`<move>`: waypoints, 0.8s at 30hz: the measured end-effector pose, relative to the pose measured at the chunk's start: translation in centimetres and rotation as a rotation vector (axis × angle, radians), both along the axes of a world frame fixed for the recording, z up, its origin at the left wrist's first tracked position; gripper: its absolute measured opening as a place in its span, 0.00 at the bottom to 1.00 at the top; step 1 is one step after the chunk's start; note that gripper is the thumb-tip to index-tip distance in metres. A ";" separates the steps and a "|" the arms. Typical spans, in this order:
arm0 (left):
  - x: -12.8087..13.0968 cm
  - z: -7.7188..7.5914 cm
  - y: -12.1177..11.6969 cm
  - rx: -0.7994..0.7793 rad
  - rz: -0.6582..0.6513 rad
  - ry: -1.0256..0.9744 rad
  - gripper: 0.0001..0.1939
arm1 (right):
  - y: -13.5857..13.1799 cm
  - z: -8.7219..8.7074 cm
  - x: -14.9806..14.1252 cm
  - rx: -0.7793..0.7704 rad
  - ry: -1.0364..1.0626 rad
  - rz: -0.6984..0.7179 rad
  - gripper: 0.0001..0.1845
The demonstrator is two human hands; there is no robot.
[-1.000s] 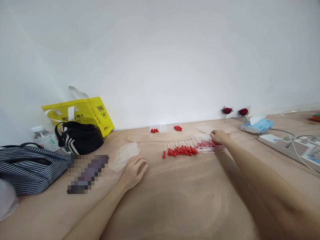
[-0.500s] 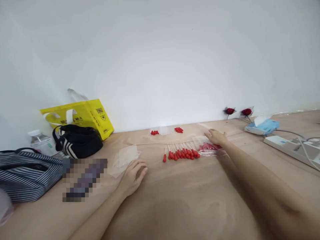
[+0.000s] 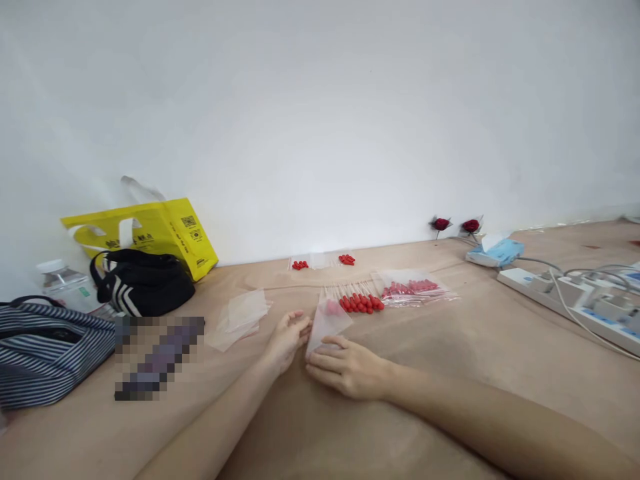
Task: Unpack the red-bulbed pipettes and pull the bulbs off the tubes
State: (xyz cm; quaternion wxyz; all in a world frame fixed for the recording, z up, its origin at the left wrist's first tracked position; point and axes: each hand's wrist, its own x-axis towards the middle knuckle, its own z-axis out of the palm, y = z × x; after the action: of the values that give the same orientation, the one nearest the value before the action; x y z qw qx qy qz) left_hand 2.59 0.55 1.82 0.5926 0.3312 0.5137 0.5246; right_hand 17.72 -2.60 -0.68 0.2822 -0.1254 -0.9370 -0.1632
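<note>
My left hand (image 3: 289,340) is closed on the left edge of a thin translucent sheet (image 3: 327,328). My right hand (image 3: 350,368) grips the same sheet at its lower edge, fingers together. The sheet stands tilted between both hands and partly covers the left end of a row of red-tipped sticks (image 3: 361,303). Their pale stems point toward the wall. Left of my left hand lies a loose stack of similar translucent sheets (image 3: 245,313). Clear plastic packets (image 3: 420,287) with red pieces inside lie right of the row.
Small bags with red pieces (image 3: 347,260) lie by the wall. On the left are a yellow bag (image 3: 175,233), a black pouch (image 3: 155,283) and a striped bag (image 3: 55,360). A tissue pack (image 3: 495,253), a power strip (image 3: 575,300) and dark red roses (image 3: 470,227) are on the right.
My right hand has come back from the packets to the middle. My left hand has moved right, off the sheet stack. Both hands now hold one sheet, and the view has turned slightly right.
</note>
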 end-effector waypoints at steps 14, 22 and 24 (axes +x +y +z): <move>-3.8 0.4 0.4 0.088 0.177 0.367 0.16 | 0.7 -0.6 3.0 -0.016 0.163 0.039 0.17; -11.8 4.3 3.9 -0.105 0.183 0.613 0.09 | 7.2 -0.3 15.0 -0.245 0.403 -0.859 0.18; -12.9 3.8 4.5 -0.149 0.201 0.757 0.12 | 8.0 -0.5 17.2 -0.375 0.337 -0.948 0.24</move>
State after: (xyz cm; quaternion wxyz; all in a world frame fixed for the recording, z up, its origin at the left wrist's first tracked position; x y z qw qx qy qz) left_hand -10.34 5.01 5.63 0.3295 0.4052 0.7624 0.3822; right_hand 34.91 5.41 -1.22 0.2972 -0.6073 -0.7324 -0.0803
